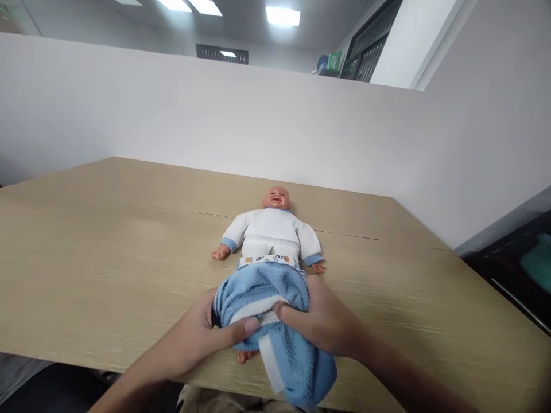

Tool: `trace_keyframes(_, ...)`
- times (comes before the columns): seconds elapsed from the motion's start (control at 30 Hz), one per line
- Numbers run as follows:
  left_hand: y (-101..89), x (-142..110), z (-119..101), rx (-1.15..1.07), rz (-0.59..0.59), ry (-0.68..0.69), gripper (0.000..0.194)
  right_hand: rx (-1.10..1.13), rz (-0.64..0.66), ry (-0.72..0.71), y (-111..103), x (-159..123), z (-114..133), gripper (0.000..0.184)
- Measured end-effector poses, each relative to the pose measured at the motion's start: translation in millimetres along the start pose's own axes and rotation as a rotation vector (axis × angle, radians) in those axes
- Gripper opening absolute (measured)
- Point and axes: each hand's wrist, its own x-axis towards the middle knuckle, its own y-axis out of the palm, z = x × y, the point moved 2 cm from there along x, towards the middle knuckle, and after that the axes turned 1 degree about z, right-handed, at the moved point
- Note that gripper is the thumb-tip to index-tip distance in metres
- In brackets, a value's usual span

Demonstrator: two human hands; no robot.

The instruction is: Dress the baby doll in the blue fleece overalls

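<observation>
- Fingers first: the left hand (pixel 215 330) and right hand (pixel 325 315) are both grasping the blue-and-white cloth (pixel 258 284) at lower centre, thumbs pressing on top (the other fingers are mostly hiding, so can't tell how tight).
- That cloth is bunching over the doll's legs, one end hanging toward the bottom edge.
- The doll (pixel 276 198) is lying face up mid-frame on the table (pixel 129 258), head pointing to upper centre.
- Progress, imo partway: the white top (pixel 270 223) is covering torso and arms; the blue bit is sitting below the printed band (pixel 267 260), not straightened.
- Count: one doll, one cloth, one top, two blue cuffs (pixel 229 245), one foot (pixel 243 357) showing.
</observation>
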Motion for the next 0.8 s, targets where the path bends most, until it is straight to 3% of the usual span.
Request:
trace_keyframes(0.1, 7.1, 0.8, 13.4, 0.111, -0.155, -0.024, 0.061, -0.123, -0.067, 0.029, 9.6, 1.4, -11.0, 0.017)
trace_keyframes(0.23, 8.4, 12.2, 28.5, 0.239, -0.297, 0.021, 0.063, -0.164, -0.057, 0.028, 15.1, 11.8, -29.5, 0.013)
trace_keyframes(0.4, 3.4, 33.5, 35.7, 0.330, -0.274, 0.097, 0.045, -0.192, -0.052, 0.057, 16.4, 26.0, -47.1, 0.020)
trace_keyframes(0.6, -12.7, 56.0, 23.6, 0.510, -0.273, 0.077, 0.044, -0.153, -0.152, -0.005, 15.4, 41.3, -57.3, 0.014)
trace_keyframes(0.7, -21.6, 61.2, 18.1, 0.658, -0.286, 0.068, 0.041, -0.229, -0.188, -0.003, 12.6, 49.4, -57.8, 0.016)
trace_keyframes(0.8, -25.1, 56.0, 13.3, 0.667, -0.257, 0.048, 0.039, -0.270, -0.131, -0.028, 8.9, 50.3, -48.7, 0.019)
